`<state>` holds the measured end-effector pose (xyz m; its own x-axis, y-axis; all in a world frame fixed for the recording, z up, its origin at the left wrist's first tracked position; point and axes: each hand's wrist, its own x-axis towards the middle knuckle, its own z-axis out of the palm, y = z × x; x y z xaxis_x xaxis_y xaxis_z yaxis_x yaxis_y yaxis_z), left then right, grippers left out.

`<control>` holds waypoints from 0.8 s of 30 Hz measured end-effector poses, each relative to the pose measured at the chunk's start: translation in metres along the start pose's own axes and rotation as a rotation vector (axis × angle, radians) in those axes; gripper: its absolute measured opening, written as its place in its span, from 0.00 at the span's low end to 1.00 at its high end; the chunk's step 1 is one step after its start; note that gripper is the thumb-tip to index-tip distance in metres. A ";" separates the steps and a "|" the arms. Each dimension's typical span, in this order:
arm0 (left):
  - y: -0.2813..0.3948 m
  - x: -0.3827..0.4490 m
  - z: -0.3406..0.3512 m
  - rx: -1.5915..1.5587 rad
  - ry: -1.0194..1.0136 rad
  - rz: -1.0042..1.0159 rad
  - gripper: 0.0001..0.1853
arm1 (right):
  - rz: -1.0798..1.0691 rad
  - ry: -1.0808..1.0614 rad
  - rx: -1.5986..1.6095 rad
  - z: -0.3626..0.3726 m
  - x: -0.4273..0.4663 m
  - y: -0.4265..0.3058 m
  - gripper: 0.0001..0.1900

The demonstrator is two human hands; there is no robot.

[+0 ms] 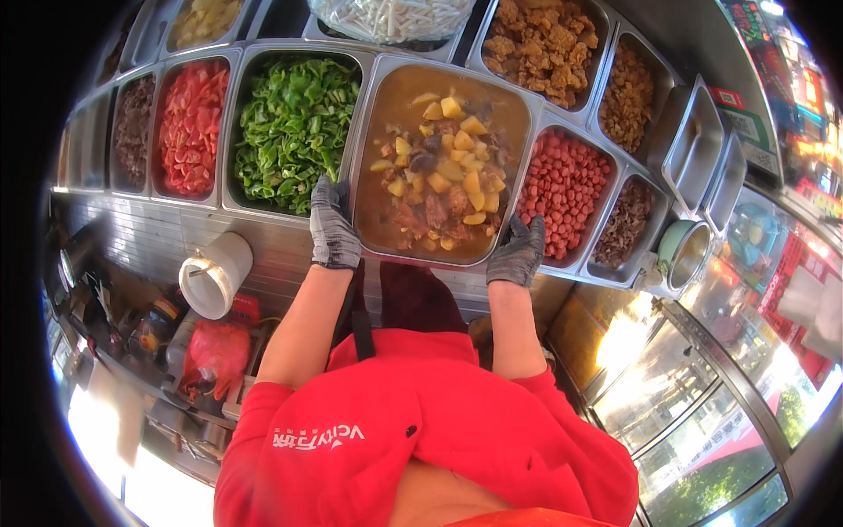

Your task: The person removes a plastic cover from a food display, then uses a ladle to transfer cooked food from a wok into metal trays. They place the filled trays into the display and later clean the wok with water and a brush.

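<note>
A steel pan (366, 141) of brown stew with potato chunks and meat pieces lies before me. My left hand (333, 224), in a grey knit glove, grips its left side near the front corner. At the opposite front corner, my right hand (518, 250), gloved alike, holds the rim. The pan's underside and some fingertips are hidden. Sliced green peppers (293, 132) fill the pan beside my left hand. Close to my right hand is a pan of round, reddish slices (565, 191), perhaps sausage.
Further pans hold red pieces (193, 128), fried chunks (543, 49) and dark shreds (622, 224). A clear bag of white strips (395, 20) lies at the back. A white bucket (220, 270) stands lower left, near a red plastic bag (216, 356). A green-sided pot (685, 250) is at the right.
</note>
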<state>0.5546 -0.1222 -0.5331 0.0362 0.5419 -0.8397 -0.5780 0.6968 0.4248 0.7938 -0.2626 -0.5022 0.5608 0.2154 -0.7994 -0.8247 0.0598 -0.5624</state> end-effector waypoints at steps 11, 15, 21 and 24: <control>0.055 -0.098 0.005 -0.267 0.274 0.248 0.14 | 0.197 -0.642 -0.077 0.048 -0.067 -0.030 0.45; 0.081 -0.110 -0.026 -0.362 0.285 0.220 0.13 | 0.249 -0.540 -0.244 0.087 -0.082 -0.013 0.45; 0.141 -0.109 -0.095 -0.490 0.252 0.297 0.22 | 0.386 -0.810 -0.414 0.156 -0.132 0.038 0.45; 0.188 -0.117 -0.129 -0.533 0.313 0.363 0.22 | 0.326 -0.785 -0.511 0.195 -0.168 0.078 0.45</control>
<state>0.3366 -0.1153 -0.3982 -0.4232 0.4798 -0.7686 -0.8318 0.1305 0.5395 0.6204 -0.1044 -0.3706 -0.0478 0.7422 -0.6685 -0.6960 -0.5047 -0.5107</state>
